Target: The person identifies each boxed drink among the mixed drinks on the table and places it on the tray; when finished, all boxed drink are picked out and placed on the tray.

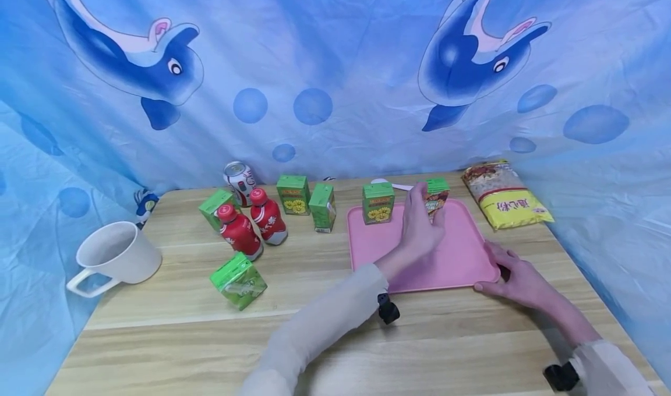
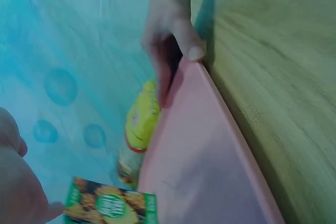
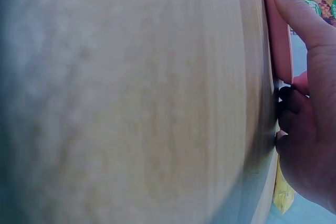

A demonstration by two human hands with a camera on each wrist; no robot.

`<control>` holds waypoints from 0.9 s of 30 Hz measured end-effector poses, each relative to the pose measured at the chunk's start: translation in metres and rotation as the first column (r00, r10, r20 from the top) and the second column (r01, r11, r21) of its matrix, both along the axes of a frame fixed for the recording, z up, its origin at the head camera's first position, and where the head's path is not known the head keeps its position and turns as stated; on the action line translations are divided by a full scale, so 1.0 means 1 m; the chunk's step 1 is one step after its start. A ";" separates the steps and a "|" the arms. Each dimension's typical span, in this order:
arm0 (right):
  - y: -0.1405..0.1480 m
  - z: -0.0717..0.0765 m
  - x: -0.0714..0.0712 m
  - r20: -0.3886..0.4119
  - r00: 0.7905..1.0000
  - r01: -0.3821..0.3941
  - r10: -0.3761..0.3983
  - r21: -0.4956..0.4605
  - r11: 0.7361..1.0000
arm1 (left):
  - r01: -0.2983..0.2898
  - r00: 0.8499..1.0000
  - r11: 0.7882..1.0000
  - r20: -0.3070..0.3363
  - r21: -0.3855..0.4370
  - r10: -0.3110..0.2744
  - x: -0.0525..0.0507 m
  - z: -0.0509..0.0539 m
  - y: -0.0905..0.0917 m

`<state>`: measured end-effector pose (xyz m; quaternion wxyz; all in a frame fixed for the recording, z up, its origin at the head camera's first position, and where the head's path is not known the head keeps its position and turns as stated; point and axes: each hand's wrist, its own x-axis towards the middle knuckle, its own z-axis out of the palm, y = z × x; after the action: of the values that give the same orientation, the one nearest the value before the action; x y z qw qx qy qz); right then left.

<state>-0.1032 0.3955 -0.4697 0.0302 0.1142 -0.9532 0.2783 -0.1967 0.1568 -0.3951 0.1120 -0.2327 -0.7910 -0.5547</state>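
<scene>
The pink tray (image 1: 445, 268) lies on the right part of the table. My right hand (image 1: 526, 282) grips its near right corner, thumb over the rim and fingers below, as the right wrist view shows of the hand (image 3: 315, 108) and tray (image 3: 278, 35). At the tray's back right stands a green box with a cookie picture (image 1: 437, 197), partly hidden by my left hand (image 1: 421, 227). In the left wrist view that hand (image 2: 21, 182) is beside the cookie box (image 2: 110, 205), fingers extended, a fingertip near its edge. A green flower box (image 1: 378, 205) stands at the tray's back left.
A yellow bag (image 1: 505, 198) lies behind the tray's right side, and a white spoon (image 1: 401, 186) behind the tray. Left of the tray are green boxes (image 1: 322, 208), two red bottles (image 1: 242, 233), a can (image 1: 239, 180) and a tipped green box (image 1: 240, 282). A white mug (image 1: 117, 253) lies far left.
</scene>
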 end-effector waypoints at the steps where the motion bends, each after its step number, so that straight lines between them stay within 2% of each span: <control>1: -0.001 0.000 0.000 0.000 1.000 0.003 -0.003 0.000 1.000 | 0.031 0.999 0.999 -0.022 0.011 -0.031 0.003 0.003 -0.005; 5: -0.003 0.002 0.000 0.018 1.000 0.016 -0.016 0.006 1.000 | 0.127 0.989 0.992 -0.075 0.021 -0.125 0.017 0.015 -0.028; 9: -0.003 0.002 0.000 0.029 0.999 0.012 -0.012 0.018 1.000 | 0.214 0.973 0.977 -0.090 0.002 -0.213 0.032 0.029 -0.055; 13: -0.002 0.003 0.000 0.048 0.999 0.023 -0.024 0.024 0.999 | 0.275 0.956 0.961 -0.099 -0.031 -0.277 0.045 0.037 -0.083; 20: 0.001 0.003 -0.001 0.082 0.996 0.033 -0.036 0.034 0.999 | 0.295 0.944 0.954 -0.134 -0.057 -0.300 0.064 0.040 -0.127; 25: 0.000 0.003 -0.001 0.089 0.995 0.032 -0.036 0.043 0.999 | 0.267 0.951 0.961 -0.140 -0.077 -0.276 0.077 0.042 -0.159; 27: -0.002 0.004 -0.002 0.100 0.994 0.033 -0.038 0.045 0.998 | 0.241 0.954 0.968 -0.162 -0.074 -0.250 0.080 0.042 -0.172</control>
<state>-0.1047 0.3936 -0.4662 -0.0157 0.0835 -0.9612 0.2623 -0.1164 -0.0155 -0.3532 0.1032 -0.3787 -0.7580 -0.5209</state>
